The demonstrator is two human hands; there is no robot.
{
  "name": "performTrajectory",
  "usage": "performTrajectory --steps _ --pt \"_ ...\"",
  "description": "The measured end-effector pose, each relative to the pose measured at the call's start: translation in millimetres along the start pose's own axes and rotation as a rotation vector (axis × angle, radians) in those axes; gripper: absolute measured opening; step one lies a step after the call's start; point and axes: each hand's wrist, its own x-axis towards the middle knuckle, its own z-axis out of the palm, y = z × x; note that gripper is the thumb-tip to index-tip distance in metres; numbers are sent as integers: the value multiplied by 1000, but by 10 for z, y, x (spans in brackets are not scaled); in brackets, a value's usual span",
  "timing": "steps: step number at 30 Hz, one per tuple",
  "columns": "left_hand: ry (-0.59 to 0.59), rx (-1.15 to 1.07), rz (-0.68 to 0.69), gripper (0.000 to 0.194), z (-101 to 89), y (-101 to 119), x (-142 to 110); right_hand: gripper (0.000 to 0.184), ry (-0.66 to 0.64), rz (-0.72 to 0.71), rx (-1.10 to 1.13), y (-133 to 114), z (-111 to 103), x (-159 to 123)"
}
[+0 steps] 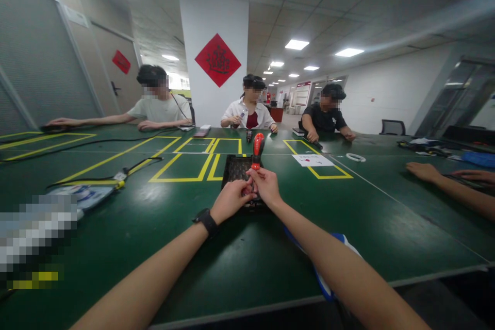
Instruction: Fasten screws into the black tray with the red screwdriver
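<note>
A screwdriver (pixel 258 148) with a red and black handle stands nearly upright, handle on top. My right hand (pixel 267 186) is closed on it, fingers pinched just below the handle. Close against those fingers, my left hand (pixel 231 199) is pinched near the lower shaft; what it holds, if anything, is hidden. Both hands are above a black open tray (pixel 229 164) with a patterned inside. The screwdriver's tip and part of the tray are covered by my fingers.
A blue and white object (pixel 325 284) lies under my right forearm. To the left are a packet (pixel 87 193) and a black cable (pixel 145 159). Farther off are a paper sheet (pixel 312 160) and a white ring (pixel 356 157). Three people sit opposite; another person's hands (pixel 425 171) rest at right.
</note>
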Motion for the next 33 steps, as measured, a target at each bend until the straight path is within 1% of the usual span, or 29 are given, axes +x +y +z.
performTrajectory --steps 2,7,11,16,22,27,33 --pt "-14 -42 -27 20 -1 9 -6 33 -20 -5 8 -4 3 2" --pt "41 -74 -17 14 13 -7 -6 32 -60 -17 45 9 1 11" --pt "18 -94 -13 13 35 -62 7 27 -85 -26 56 38 1 16" --pt "19 -108 -10 10 44 -67 9 22 -42 -7 43 62 2 24" --pt "63 -51 -52 14 17 -10 -6 24 -40 -19 91 61 13 18" --pt "86 -83 -68 17 23 -29 2 26 -52 -24 117 67 7 19" --pt "53 -113 -70 17 27 -31 5 26 -105 -15 104 56 -6 21"
